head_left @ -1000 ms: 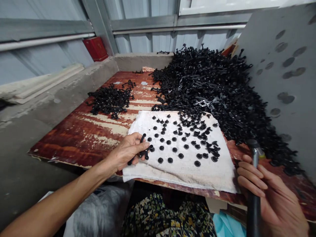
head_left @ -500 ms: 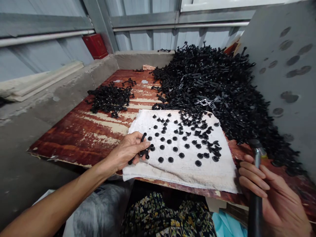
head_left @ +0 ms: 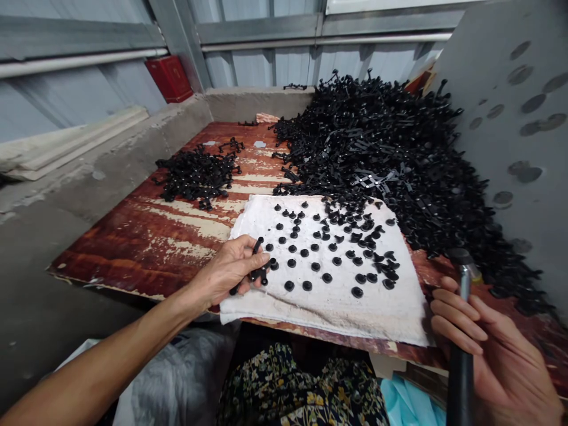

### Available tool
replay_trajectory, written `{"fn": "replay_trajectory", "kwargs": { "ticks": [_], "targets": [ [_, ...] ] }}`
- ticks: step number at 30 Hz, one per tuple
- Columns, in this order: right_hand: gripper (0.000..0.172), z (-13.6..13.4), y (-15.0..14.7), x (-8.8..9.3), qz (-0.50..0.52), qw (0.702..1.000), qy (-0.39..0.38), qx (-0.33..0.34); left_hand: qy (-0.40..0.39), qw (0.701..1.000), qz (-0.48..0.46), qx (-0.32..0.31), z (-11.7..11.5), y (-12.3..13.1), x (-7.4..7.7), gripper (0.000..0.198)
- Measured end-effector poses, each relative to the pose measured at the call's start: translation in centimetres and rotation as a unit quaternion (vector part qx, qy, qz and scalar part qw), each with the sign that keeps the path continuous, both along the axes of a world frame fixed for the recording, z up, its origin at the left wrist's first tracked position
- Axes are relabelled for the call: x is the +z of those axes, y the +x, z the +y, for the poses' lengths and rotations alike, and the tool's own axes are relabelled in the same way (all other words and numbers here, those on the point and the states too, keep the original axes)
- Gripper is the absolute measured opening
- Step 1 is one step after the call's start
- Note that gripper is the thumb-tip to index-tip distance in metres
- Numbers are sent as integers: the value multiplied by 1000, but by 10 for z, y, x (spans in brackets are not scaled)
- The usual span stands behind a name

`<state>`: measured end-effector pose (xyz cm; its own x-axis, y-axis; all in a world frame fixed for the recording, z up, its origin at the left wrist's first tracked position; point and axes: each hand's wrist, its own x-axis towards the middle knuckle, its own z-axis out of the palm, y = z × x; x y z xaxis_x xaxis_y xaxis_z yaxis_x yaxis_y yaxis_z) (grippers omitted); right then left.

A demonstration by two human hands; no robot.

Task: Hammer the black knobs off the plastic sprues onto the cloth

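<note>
My left hand pinches a black jointed linkage piece at the left edge of a white cloth. Part of the piece is hidden by my fingers. Small black round caps with stems are spread over the cloth, crowding together toward its right side. One cap is right by the linkage piece; whether they touch I cannot tell. At the lower right, my right hand is closed around a hammer with a black grip, a metal neck and a dark head, held upright beside the cloth.
A large heap of black linkage pieces fills the back right of the worn reddish board. A smaller pile lies at the left. A grey panel rises on the right, and a low concrete ledge borders the left.
</note>
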<state>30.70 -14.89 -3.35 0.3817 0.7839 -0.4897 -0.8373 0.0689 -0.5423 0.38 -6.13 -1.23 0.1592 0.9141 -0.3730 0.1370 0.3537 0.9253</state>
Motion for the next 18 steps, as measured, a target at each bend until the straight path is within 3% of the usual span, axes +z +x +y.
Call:
{"fn": "replay_trajectory", "kwargs": {
  "ticks": [7, 13, 18],
  "targets": [
    [20, -1, 0, 2, -80, 996, -6, 29, -2, 1000, 0, -9, -1, -2, -1, 43],
    [16, 2, -3, 2, -69, 997, 7, 25, 1, 1000, 22, -17, 3, 0, 1, 37],
    [21, -8, -9, 5, -244, 966, 21, 87, 9, 998, 47, -36, 4, 2, 7, 29]
  ]
}}
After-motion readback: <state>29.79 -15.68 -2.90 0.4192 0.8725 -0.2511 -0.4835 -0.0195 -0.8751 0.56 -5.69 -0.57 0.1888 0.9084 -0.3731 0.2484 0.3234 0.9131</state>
